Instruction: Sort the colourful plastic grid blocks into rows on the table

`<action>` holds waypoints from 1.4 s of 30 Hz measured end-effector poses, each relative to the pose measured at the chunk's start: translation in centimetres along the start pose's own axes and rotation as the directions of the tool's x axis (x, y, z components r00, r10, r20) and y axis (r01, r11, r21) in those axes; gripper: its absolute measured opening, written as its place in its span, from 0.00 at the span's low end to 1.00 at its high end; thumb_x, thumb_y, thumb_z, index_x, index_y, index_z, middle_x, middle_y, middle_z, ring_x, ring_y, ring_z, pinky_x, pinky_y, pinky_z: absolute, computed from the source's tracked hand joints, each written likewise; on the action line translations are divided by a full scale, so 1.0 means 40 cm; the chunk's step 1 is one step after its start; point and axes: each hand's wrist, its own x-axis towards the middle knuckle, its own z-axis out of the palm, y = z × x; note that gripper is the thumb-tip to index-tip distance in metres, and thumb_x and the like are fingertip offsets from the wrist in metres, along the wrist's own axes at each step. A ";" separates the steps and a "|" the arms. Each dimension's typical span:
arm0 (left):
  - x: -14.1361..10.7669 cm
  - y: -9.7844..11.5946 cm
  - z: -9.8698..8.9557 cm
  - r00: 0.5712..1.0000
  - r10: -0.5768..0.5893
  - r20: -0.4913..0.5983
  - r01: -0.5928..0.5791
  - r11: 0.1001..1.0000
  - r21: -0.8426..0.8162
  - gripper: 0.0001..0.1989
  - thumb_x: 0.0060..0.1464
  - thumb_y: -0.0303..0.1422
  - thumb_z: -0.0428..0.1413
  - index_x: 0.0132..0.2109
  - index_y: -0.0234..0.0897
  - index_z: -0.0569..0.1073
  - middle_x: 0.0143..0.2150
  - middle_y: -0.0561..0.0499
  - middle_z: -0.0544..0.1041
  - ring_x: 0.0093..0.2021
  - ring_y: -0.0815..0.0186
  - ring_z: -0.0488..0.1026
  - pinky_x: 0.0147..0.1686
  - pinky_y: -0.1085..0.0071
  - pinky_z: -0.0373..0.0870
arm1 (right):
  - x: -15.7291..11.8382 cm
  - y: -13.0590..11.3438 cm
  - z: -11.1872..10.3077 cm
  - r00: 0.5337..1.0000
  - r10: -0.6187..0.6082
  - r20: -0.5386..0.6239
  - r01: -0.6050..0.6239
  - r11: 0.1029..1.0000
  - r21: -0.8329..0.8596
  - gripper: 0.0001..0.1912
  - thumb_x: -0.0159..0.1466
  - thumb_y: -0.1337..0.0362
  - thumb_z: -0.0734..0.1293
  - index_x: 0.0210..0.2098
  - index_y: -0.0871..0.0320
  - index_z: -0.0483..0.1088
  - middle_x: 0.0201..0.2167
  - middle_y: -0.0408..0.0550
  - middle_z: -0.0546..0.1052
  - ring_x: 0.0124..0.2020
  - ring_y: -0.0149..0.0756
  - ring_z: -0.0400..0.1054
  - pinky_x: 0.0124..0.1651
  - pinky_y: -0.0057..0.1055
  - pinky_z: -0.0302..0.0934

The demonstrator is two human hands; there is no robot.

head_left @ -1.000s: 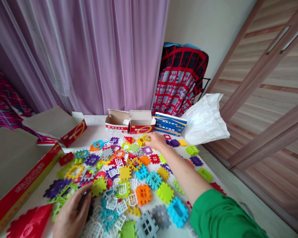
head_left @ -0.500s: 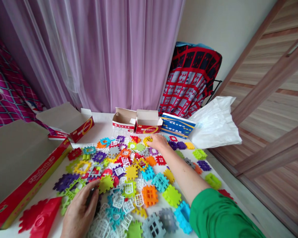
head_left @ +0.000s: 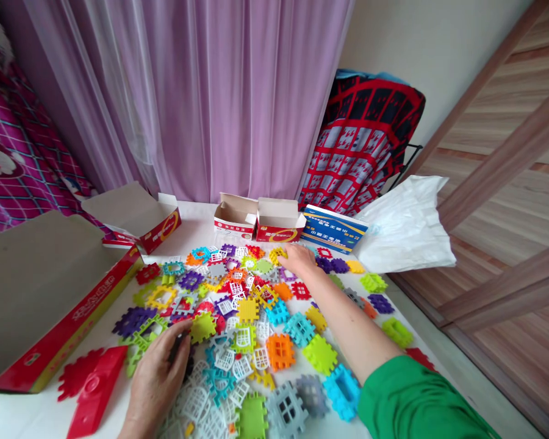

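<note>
White table (head_left: 196,222) — two red boxes (head_left: 281,235), one blue box (head_left: 333,230) behind the pile (head_left: 247,311). Our right hand (head_left: 297,260) touches one yellow piece (head_left: 275,252) at its back; our left hand (head_left: 159,375), fingers curled, sits by one lime piece (head_left: 204,327) — can't tell either grip.

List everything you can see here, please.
table: one, white, centre
building pieces: many, multicoloured, across table
big box: one, red-grey, left
small boxes: at least three, red, back
blue box: one, blue, back
bag: one, white, right
curtain: one, lilac, behind
wall: one, pale, behind
patterned cloth: one, red-black, behind
checked cloth: one, magenta, left
wooden doors: unclear, brown, right
left hand: one, front
right hand: one, at yellow piece
sleeve: one, green, right
</note>
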 end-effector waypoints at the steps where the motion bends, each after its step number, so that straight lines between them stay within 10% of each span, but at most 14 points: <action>1: 0.000 0.002 0.000 1.000 -0.009 0.000 0.009 1.000 -0.004 0.16 0.57 0.46 0.51 0.44 0.44 0.77 0.40 0.51 0.83 0.38 0.62 0.80 0.40 0.69 0.76 | -0.014 -0.002 -0.005 1.000 -0.014 -0.002 0.014 1.000 0.011 0.18 0.63 0.54 0.63 0.49 0.53 0.73 0.49 0.51 0.77 0.49 0.43 0.71 0.47 0.34 0.62; 5: 0.002 0.010 -0.003 0.999 -0.042 0.024 0.042 0.999 -0.007 0.16 0.57 0.45 0.51 0.44 0.44 0.77 0.41 0.50 0.83 0.39 0.61 0.80 0.40 0.68 0.76 | -0.103 -0.033 -0.016 0.978 -0.208 -0.017 0.209 0.971 0.119 0.12 0.63 0.58 0.63 0.44 0.52 0.76 0.46 0.47 0.78 0.48 0.40 0.71 0.48 0.32 0.60; 13: 0.008 0.030 -0.013 0.996 -0.073 0.051 0.076 0.996 -0.051 0.16 0.56 0.44 0.51 0.44 0.43 0.77 0.41 0.48 0.83 0.39 0.60 0.80 0.42 0.67 0.75 | -0.256 -0.116 0.020 0.742 -0.668 -0.049 0.664 0.723 0.192 0.21 0.56 0.57 0.73 0.48 0.55 0.72 0.50 0.50 0.76 0.53 0.44 0.65 0.53 0.38 0.57; 22: 0.007 0.028 -0.013 0.994 -0.083 0.075 0.087 0.994 -0.061 0.16 0.56 0.44 0.51 0.45 0.43 0.77 0.41 0.48 0.82 0.41 0.60 0.79 0.41 0.66 0.75 | -0.264 -0.134 0.045 0.800 -0.597 -0.066 0.597 0.780 0.184 0.20 0.58 0.60 0.70 0.50 0.56 0.70 0.48 0.51 0.77 0.51 0.44 0.66 0.53 0.39 0.57; 29: 0.010 0.036 -0.016 0.995 -0.082 0.064 0.086 0.994 -0.063 0.16 0.56 0.43 0.51 0.44 0.43 0.77 0.41 0.48 0.82 0.40 0.60 0.79 0.41 0.67 0.75 | -0.224 -0.050 -0.002 0.977 -0.185 -0.110 0.206 0.952 0.225 0.08 0.64 0.64 0.63 0.39 0.53 0.74 0.43 0.44 0.79 0.47 0.36 0.71 0.46 0.29 0.59; 42: 0.007 0.028 -0.009 0.996 -0.078 0.043 0.080 0.996 -0.050 0.17 0.56 0.45 0.50 0.44 0.43 0.77 0.40 0.48 0.83 0.39 0.60 0.79 0.41 0.67 0.75 | -0.281 -0.079 0.053 0.979 -0.203 0.021 0.197 0.967 0.163 0.17 0.58 0.58 0.68 0.45 0.56 0.71 0.46 0.52 0.77 0.49 0.44 0.70 0.50 0.34 0.60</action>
